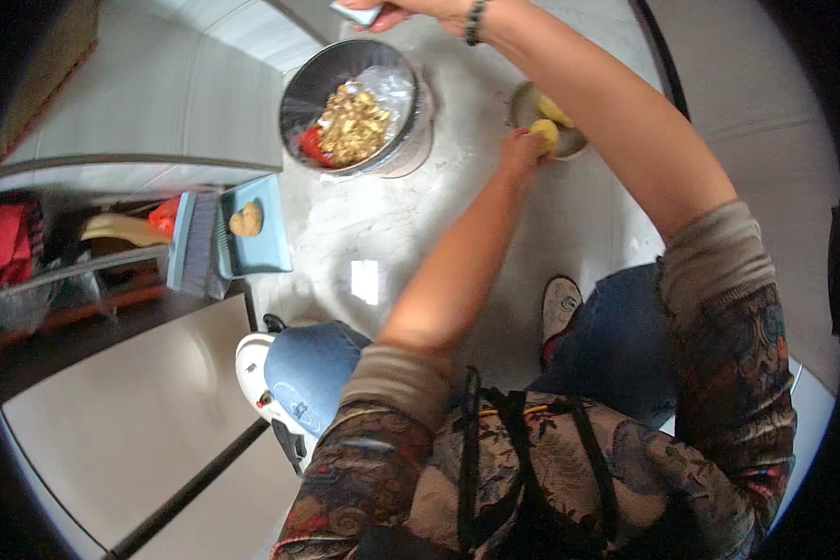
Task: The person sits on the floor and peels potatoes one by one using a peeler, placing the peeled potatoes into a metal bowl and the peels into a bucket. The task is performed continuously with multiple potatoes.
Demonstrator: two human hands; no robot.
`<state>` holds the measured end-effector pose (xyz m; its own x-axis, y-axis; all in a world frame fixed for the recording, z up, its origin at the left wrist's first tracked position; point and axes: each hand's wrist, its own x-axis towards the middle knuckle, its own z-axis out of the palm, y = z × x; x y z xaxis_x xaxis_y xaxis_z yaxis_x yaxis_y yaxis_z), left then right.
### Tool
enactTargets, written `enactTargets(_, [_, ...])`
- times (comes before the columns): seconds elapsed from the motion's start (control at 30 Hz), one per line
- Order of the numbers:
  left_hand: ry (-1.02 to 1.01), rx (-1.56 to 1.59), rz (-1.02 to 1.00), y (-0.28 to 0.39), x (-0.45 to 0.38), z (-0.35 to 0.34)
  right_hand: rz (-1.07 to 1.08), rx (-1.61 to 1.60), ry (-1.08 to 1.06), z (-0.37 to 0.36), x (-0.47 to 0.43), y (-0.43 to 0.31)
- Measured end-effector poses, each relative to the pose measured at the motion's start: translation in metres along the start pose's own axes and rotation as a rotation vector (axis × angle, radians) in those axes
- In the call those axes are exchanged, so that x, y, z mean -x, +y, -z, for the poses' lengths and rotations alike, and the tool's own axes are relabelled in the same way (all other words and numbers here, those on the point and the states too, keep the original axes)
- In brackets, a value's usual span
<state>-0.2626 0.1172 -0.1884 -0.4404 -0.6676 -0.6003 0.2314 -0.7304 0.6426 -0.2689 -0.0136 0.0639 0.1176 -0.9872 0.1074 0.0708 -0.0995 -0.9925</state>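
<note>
My left hand [523, 150] grips a peeled yellow potato [545, 136] at the near rim of a round bowl [572, 145]. Another yellow piece [551, 110] lies in that bowl, partly covered by my right forearm. My right hand [392, 15], a dark bead bracelet on its wrist, reaches past the top of the trash bin and holds a pale blue-grey tool [357, 14]. The picture's edge cuts the tool off, so its kind is unclear. Below it stands the round trash bin [420, 133], holding a heap of peelings [355, 126], clear plastic and something red [315, 145].
A light blue dustpan [269, 252] on the left bears a brown potato [246, 220], with a broom [199, 241] beside it. Further left, a low shelf holds bags and a red item [3, 245]. Cabinet doors [133, 392] flank my left leg; tiled floor [329, 231] lies between.
</note>
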Motion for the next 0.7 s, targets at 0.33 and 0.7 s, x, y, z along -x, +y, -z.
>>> enactTargets(0.33, [-0.734,-1.718,0.124,0.147,0.107,0.09,-0.152,0.104,0.091,0.003,0.014,0.026])
enactTargets(0.7, [0.873,-1.638,-0.055,0.258,0.139,0.451,0.325,1.036,-0.162,-0.042,-0.001,0.118])
